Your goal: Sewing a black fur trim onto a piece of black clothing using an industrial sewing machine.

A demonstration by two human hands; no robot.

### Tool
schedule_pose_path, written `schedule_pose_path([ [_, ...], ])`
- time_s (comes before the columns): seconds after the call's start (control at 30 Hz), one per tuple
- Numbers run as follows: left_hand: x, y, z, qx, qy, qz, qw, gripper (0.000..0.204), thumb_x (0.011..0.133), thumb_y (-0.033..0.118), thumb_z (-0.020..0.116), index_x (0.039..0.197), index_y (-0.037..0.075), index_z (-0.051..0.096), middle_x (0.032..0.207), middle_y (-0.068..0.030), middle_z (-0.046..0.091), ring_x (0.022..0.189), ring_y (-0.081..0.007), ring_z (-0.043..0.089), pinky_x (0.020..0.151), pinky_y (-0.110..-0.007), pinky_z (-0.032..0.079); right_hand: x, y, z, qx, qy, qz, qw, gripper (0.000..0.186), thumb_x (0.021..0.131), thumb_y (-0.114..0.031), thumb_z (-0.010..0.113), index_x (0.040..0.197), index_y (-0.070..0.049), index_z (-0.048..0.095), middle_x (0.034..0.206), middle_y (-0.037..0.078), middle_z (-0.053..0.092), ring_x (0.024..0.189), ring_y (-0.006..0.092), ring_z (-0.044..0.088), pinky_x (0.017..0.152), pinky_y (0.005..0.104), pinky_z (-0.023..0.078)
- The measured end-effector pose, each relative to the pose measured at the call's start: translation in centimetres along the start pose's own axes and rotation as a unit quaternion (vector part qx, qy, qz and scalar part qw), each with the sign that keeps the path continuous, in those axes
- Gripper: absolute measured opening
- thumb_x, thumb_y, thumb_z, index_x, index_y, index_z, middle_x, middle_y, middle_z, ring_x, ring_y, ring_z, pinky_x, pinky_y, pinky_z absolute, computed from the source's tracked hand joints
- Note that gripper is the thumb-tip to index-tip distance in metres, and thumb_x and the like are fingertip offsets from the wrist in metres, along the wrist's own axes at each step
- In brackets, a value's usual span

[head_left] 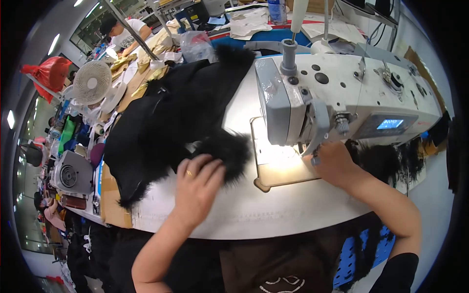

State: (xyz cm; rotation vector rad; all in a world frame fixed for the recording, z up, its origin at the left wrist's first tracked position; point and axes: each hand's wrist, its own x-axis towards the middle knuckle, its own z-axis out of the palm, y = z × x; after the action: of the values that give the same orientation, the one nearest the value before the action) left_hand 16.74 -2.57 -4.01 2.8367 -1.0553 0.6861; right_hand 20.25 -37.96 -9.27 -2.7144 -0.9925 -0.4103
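A large black garment piece with furry edges (161,117) lies over the left part of the white sewing table. My left hand (198,188), with a ring on one finger, has its fingers curled over a furry tuft of it; the fingertips are sunk in the fur. To the right, my right hand (334,161) is closed beside the needle area of the sewing machine (342,93). Its fingertips are partly hidden by the machine's parts, and what they hold cannot be made out. The lamp lights the needle plate (283,171) brightly.
More black fur (386,161) lies right of my right hand. Dark material and a blue perforated crate (347,261) are below the table edge. A white fan (93,83) and a cloth-strewn bench stand at left, where another person (127,34) works. A spray can (277,12) stands behind.
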Motion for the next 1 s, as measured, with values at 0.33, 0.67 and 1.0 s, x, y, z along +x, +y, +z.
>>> schedule_pose_path([
  [0.33,-9.0,8.9,-2.9,0.029,0.032,0.082,0.996,0.024,0.088,0.015,0.063,0.109,0.011,0.075,0.118,-0.0024,0.072,0.111,-0.0202,0.057,0.083,-0.033,0.044,-0.8,-15.2,-1.9,0.209,0.009,0.111,0.972,0.03,0.088,-0.02,0.076,0.111,-0.003,0.068,0.096,0.013,0.066,0.082,0.0315,0.069,0.068,0.0385,0.055],
  [0.67,-14.4,15.0,-4.1,-0.322,0.043,-0.293,0.899,0.035,0.08,0.003,0.066,0.115,-0.003,0.062,0.106,-0.0211,0.061,0.092,-0.0438,0.057,0.081,-0.051,0.047,-6.2,-21.8,-2.0,0.37,0.168,-0.032,0.913,0.039,0.072,0.004,0.08,0.108,-0.007,0.071,0.101,0.012,0.065,0.072,0.0265,0.067,0.056,0.034,0.055],
  [1.0,-11.3,15.0,-6.1,-0.617,0.35,-0.464,0.53,0.027,0.105,0.013,0.059,0.129,-0.001,0.057,0.121,-0.0142,0.069,0.104,-0.0229,0.068,0.093,-0.038,0.056,-8.7,-22.1,-1.4,0.332,0.14,-0.017,0.933,0.028,0.089,-0.017,0.074,0.116,-0.011,0.073,0.109,0.009,0.07,0.085,0.0235,0.072,0.065,0.0324,0.06],
])
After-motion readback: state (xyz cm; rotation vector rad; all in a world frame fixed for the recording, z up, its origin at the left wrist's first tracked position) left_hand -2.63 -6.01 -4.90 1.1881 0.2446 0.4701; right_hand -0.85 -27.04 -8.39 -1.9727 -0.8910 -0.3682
